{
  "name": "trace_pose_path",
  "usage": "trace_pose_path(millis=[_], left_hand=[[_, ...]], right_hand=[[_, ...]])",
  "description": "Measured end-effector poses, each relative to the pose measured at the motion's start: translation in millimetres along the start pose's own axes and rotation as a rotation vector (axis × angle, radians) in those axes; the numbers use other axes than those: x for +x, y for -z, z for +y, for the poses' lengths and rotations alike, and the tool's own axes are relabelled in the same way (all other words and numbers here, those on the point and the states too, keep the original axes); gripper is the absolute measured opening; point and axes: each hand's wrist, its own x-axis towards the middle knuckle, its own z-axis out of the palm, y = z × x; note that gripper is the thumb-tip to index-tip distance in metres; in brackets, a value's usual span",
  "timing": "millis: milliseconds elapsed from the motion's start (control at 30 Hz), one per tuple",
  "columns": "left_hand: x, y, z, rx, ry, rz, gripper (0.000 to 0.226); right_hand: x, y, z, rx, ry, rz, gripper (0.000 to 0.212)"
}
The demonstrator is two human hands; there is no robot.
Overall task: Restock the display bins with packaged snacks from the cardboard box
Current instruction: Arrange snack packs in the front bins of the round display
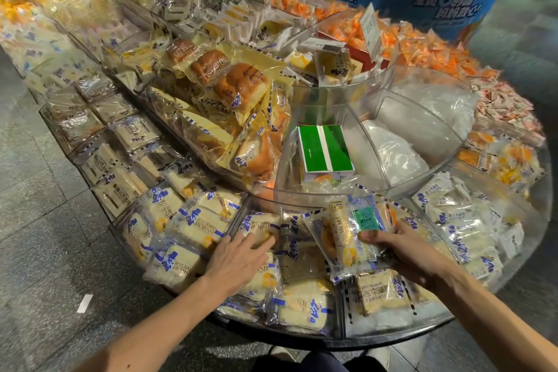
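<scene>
My right hand [401, 248] grips a clear snack packet [344, 238] with blue print and a green label, holding it tilted over the front display bin [290, 332]. My left hand [241, 260] lies with fingers spread on a pale cake packet [261, 231] in the same clear-walled bin. Several similar packets fill this bin and the ones beside it. No cardboard box is in view.
A higher clear tier [329, 193] holds a green and white box [324, 148] and crumpled plastic. Packaged bread rolls [238, 84] pile to its left. Orange snack packs [422, 45] and a blue round display [437, 3] stand behind. Grey tiled floor [39, 220] lies to the left.
</scene>
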Motion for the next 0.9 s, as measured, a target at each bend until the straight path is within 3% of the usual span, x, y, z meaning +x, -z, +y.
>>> trace_pose_path(millis=[167, 300, 400, 467, 567, 667, 767, 833, 900], left_hand=[[5.7, 11.0, 8.5, -0.026, 0.092, -0.123, 0.039], [13.1, 15.7, 3.7, -0.035, 0.101, -0.202, 0.038], [16.1, 19.3, -3.8, -0.062, 0.085, -0.225, 0.044], [17.1, 27.4, 0.1, -0.247, 0.166, -0.162, 0.048], [26.8, 69.2, 18.4, -0.835, 0.478, 0.065, 0.04], [39.7, 117.1, 37.7, -1.484, 0.612, -0.006, 0.054], [43.1, 131.8, 48.7, -1.642, 0.522, -0.067, 0.071], [42.6, 131.0, 48.1, -1.675, 0.535, -0.081, 0.062], [40.8, 131.9, 46.0, -1.736, 0.545, -0.08, 0.044]], right_hand=[[-0.8, 0.3, 3.9, 0.038, -0.002, 0.006, 0.078], [-1.8, -3.7, 3.9, 0.152, -0.006, 0.011, 0.056], [1.0, -4.3, 4.5, 0.108, 0.004, -0.029, 0.058], [3.0, -1.9, 6.7, 0.061, 0.021, -0.038, 0.065], [0.2, -4.1, 7.0, -0.008, 0.041, -0.057, 0.071], [5.1, -6.0, 9.9, 0.004, 0.063, -0.103, 0.08], [4.9, -10.8, 5.5, 0.003, 0.118, -0.138, 0.087], [5.6, -12.4, 4.0, -0.014, 0.149, -0.149, 0.096], [7.5, -9.6, 5.2, 0.029, 0.131, -0.163, 0.086]])
